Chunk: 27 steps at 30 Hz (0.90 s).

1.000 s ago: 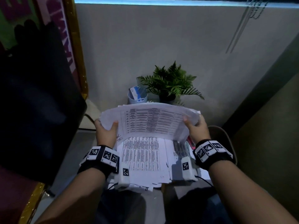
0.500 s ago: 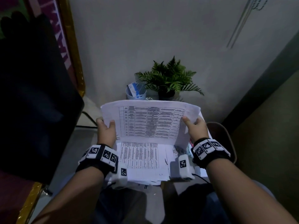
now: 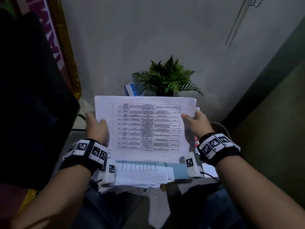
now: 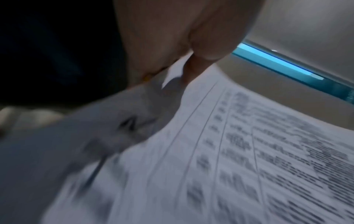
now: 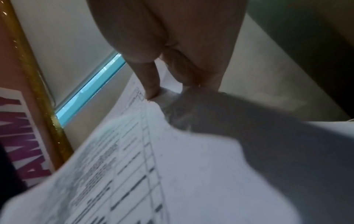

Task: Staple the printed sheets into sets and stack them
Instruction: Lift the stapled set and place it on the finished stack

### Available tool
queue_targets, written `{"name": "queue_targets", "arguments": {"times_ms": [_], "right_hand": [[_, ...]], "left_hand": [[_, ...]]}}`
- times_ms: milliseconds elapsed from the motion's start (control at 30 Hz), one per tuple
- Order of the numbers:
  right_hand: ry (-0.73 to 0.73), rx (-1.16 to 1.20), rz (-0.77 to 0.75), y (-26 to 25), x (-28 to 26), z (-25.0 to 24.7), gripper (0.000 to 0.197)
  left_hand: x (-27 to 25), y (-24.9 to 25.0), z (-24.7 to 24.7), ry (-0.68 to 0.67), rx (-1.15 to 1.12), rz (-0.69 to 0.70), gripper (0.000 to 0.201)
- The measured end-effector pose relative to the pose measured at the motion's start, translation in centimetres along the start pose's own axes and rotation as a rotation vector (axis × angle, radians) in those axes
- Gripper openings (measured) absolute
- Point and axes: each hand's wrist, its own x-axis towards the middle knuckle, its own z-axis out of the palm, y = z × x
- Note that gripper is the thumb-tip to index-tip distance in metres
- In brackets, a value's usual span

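Observation:
I hold a set of printed sheets with a table of text upright in front of me, above the paper pile on the small table. My left hand grips the set's left edge, thumb on the front. My right hand grips the right edge, thumb on the printed face. Both wrist views show the blurred sheets pinched between thumb and fingers. No stapler is visible.
A potted fern and a cup with a blue card stand behind the sheets against the wall. A dark chair back fills the left. A round brown edge shows at the right.
The sheets, curled over and sagging a second ago, now stand straight and flat between my hands. The view has tilted down slightly.

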Motion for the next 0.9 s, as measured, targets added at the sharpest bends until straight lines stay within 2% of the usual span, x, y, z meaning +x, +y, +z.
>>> {"name": "queue_targets", "arguments": {"times_ms": [67, 100, 133, 200, 267, 300, 433, 500, 567, 667, 700, 767, 833, 900], "right_hand": [[-0.056, 0.024, 0.005, -0.5, -0.2, 0.3, 0.010], [-0.089, 0.028, 0.026, -0.5, -0.2, 0.5, 0.011], [-0.127, 0.031, 0.043, -0.6, -0.2, 0.8, 0.013], [-0.201, 0.064, 0.082, -0.6, -0.2, 1.4, 0.017], [-0.266, 0.093, 0.108, -0.4, 0.0, 2.0, 0.022], [-0.287, 0.113, 0.122, -0.4, 0.0, 2.2, 0.022], [-0.313, 0.122, 0.154, -0.2, 0.6, 2.3, 0.020], [-0.315, -0.018, 0.127, 0.5, 1.6, 2.2, 0.022], [-0.302, -0.114, 0.119, 1.1, 2.5, 1.7, 0.032], [-0.066, -0.106, 0.141, 2.5, 3.8, 0.3, 0.027], [0.025, -0.172, 0.150, 3.2, 4.2, -0.2, 0.029], [0.095, -0.400, 0.234, 5.0, 4.8, -1.1, 0.051], [-0.001, -0.670, 0.337, 7.0, 5.3, -1.2, 0.065], [-0.112, -0.861, 0.353, 8.3, 5.4, -1.0, 0.058]], "left_hand": [[0.0, 1.2, -0.6, 0.081, 0.257, 0.182, 0.073], [-0.3, 2.0, -0.6, 0.085, 0.344, 0.305, 0.082], [-0.8, 3.0, -0.4, 0.034, 0.390, 0.424, 0.082], [-2.0, 4.9, 0.8, -0.167, 0.441, 0.633, 0.066], [-3.4, 6.2, 2.7, -0.343, 0.531, 0.753, 0.049], [-3.7, 6.6, 3.6, -0.383, 0.556, 0.781, 0.044], [-3.5, 6.4, 5.9, -0.353, 0.378, 0.748, 0.032], [-3.0, 5.8, 6.6, -0.373, 0.296, 0.711, 0.033], [-2.5, 5.2, 7.2, -0.395, 0.270, 0.681, 0.034], [-1.7, 4.3, 7.8, -0.403, 0.249, 0.682, 0.034], [-1.5, 4.1, 7.9, -0.402, 0.238, 0.680, 0.034], [-1.3, 3.9, 8.1, -0.406, 0.228, 0.678, 0.034], [-1.2, 3.6, 8.3, -0.408, 0.234, 0.688, 0.035], [-1.2, 3.4, 8.4, -0.413, 0.235, 0.687, 0.035]]}}
